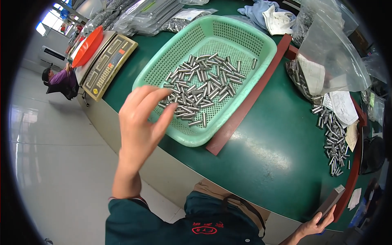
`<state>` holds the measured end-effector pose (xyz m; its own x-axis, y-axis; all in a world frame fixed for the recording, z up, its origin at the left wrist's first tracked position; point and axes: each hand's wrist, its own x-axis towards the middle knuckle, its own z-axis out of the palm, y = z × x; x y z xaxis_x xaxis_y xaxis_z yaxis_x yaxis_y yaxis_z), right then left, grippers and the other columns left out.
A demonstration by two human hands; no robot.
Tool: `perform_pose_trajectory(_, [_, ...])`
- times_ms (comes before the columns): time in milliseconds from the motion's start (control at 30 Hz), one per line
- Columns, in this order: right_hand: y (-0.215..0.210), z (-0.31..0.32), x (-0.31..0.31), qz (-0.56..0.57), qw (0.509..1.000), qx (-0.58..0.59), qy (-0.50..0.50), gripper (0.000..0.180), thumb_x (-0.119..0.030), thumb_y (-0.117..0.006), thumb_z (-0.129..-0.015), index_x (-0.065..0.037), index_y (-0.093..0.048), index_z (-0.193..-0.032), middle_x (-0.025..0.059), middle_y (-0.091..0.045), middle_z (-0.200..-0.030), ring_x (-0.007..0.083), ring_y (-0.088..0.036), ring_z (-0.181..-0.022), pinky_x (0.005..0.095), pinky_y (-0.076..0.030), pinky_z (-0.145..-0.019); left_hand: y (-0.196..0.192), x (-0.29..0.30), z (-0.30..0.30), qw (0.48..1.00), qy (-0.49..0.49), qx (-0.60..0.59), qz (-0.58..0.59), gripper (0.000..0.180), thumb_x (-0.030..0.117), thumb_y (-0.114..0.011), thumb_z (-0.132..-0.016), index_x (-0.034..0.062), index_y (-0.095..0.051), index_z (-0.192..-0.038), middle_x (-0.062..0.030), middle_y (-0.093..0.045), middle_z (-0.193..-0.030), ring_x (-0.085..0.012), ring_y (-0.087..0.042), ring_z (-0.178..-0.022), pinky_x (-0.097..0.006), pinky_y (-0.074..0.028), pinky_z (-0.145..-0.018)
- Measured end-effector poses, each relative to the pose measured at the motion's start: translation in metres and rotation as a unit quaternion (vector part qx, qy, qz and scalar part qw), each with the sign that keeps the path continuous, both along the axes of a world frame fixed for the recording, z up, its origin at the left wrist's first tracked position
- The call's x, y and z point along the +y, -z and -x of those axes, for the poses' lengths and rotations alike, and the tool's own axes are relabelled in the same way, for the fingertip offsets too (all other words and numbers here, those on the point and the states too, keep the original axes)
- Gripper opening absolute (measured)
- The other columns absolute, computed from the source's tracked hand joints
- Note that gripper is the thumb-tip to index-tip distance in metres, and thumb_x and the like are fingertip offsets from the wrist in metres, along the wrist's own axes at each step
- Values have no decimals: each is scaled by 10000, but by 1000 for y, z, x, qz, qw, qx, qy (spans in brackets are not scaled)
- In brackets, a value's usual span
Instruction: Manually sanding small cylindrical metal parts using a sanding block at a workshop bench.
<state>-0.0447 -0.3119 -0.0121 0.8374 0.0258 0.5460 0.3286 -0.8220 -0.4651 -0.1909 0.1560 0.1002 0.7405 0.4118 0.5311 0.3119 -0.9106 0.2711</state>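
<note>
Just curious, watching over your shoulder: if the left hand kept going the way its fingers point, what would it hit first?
Probably the metal pins heaped in the green basket. The left hand points right and slightly up over the basket's near corner; how high it hovers is unclear.

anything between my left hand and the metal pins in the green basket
Nothing visible blocks it. The left hand hovers open over the near left corner of the green basket, fingertips right above the metal pins lying loose inside. The basket has no lid, and only its low rim lies under the hand.

Pins [202, 87] in basket [245, 32], scale [108, 65] prob. left
</note>
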Motion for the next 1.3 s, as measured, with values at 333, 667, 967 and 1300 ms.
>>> perform_pose_trajectory(333, [4,-2,-4,11,1000,-9,-2,472,-182,-495,-853,-54,-556,-1303,118,-538,-1162,254,-523,-1072,372,-406,-947,19,56,-57,940,93,308,114,247,125,-744,-726,-34,-655,-894,-154,-629,-766,-286,-623,-707,-380,-479,-657])
perform_pose_trajectory(667, [3,-1,-1,2,1000,-1,5,515,-78,-465,-805,-61,-551,-1312,109,-520,-1130,239,-511,-1040,357,-411,-922,24,64,-60,945,73,264,181,189,103,-722,-753,-49,-673,-854,-152,-642,-731,-239,-618,-639,-344,-493,-628])
perform_pose_trajectory(967, [0,0,-1,15,1000,-18,-16,538,-30,-481,-769,-55,-557,-1301,111,-513,-1056,246,-504,-965,362,-419,-865,15,60,-49,904,72,189,376,188,116,-671,-798,-63,-656,-852,-8,-595,-660,-54,-537,-625,-233,-462,-588])
perform_pose_trajectory(1300, [-40,-10,46,58,966,-87,-236,701,-381,-659,-656,54,-585,-1200,190,-501,-1032,324,-480,-924,444,-404,-748,-10,22,-48,903,159,166,364,175,99,-688,-783,-53,-657,-863,-17,-573,-682,-73,-500,-609,-249,-435,-576])
